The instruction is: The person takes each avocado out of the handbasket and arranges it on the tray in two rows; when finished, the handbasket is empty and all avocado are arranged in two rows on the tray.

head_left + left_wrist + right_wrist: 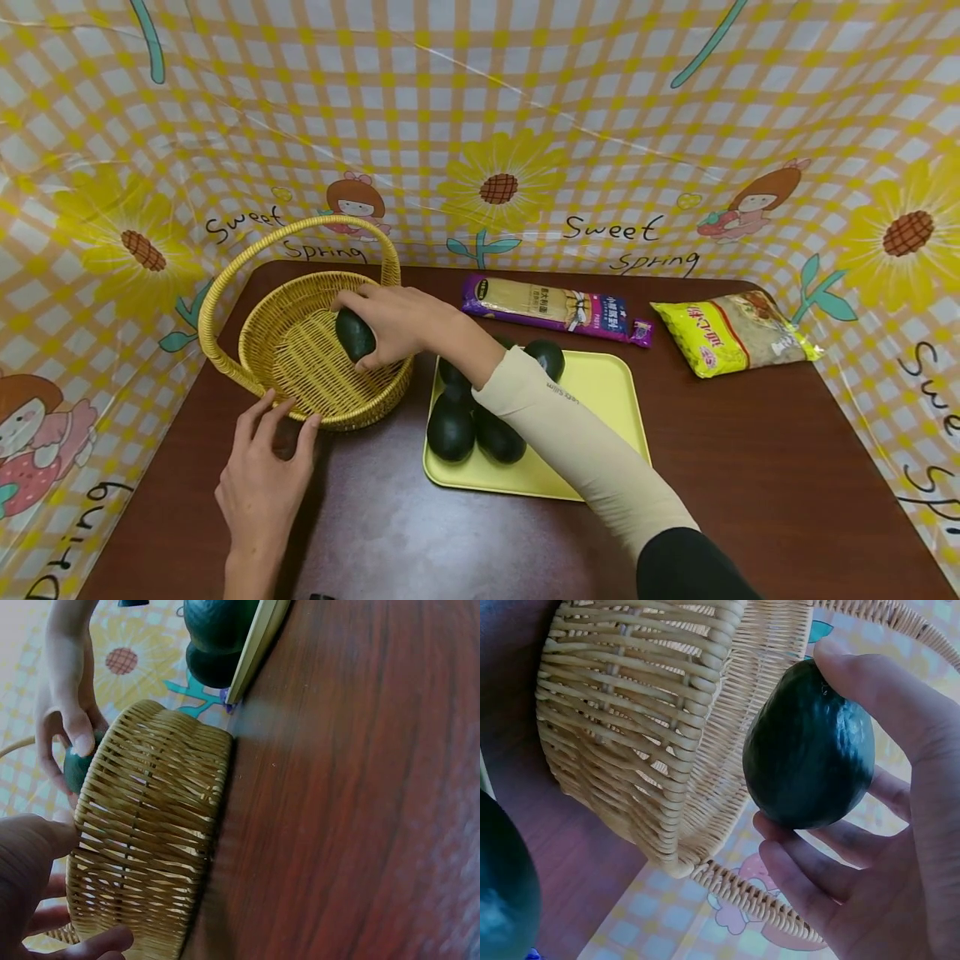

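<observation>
My right hand (393,321) grips a dark green avocado (354,335) over the inside of the wicker basket (258,312). In the right wrist view, thumb and fingers lie around the avocado (810,746), beside the basket's woven wall (630,705). My left hand (266,467) is at the basket's near left rim, its fingers spread and loosely bent; the left wrist view has its fingertips (64,832) close against the rim, though firm contact is hard to tell. Several more avocados (451,427) lie on a yellow tray (600,400), partly hidden under my right forearm.
A purple pasta packet (551,308) lies behind the tray, and a yellow and clear food bag (738,333) is at the back right. The basket's tall handle (300,223) arches above it. Patterned cloth (600,125) walls in the back and sides of the brown table (750,467).
</observation>
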`<state>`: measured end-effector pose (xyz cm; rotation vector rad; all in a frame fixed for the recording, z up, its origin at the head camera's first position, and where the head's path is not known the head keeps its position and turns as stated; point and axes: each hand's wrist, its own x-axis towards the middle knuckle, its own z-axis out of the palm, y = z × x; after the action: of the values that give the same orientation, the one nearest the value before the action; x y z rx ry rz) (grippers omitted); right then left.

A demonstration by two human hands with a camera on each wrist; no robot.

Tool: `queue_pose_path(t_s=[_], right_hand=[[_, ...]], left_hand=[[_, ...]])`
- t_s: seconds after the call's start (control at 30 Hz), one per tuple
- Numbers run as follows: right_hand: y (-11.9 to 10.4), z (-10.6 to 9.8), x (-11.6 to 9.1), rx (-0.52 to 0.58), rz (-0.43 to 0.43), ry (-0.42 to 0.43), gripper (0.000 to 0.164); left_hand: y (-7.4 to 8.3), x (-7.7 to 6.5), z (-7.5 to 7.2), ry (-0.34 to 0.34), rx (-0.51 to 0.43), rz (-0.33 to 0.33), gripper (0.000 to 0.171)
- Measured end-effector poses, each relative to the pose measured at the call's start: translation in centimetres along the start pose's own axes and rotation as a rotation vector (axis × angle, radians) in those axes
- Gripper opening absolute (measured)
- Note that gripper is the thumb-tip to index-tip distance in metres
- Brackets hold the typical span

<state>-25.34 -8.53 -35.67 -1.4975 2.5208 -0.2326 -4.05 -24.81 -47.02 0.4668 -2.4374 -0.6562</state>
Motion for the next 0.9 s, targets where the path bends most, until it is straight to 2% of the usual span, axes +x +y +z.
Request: queue_pose_path(t_s=[0.53, 0.9], right_hand=[[1.4, 0.8, -5.0, 0.058, 0.033, 0.107, 0.087], [1.1, 1.3, -7.8, 0.11, 0.04, 0.191, 0.084]], left_hand=[[0.2, -0.2, -0.1, 0.006, -0.013, 0.002, 0.043], [0.3, -0.1, -0.3, -0.004, -0.014, -0.002, 0.043]])
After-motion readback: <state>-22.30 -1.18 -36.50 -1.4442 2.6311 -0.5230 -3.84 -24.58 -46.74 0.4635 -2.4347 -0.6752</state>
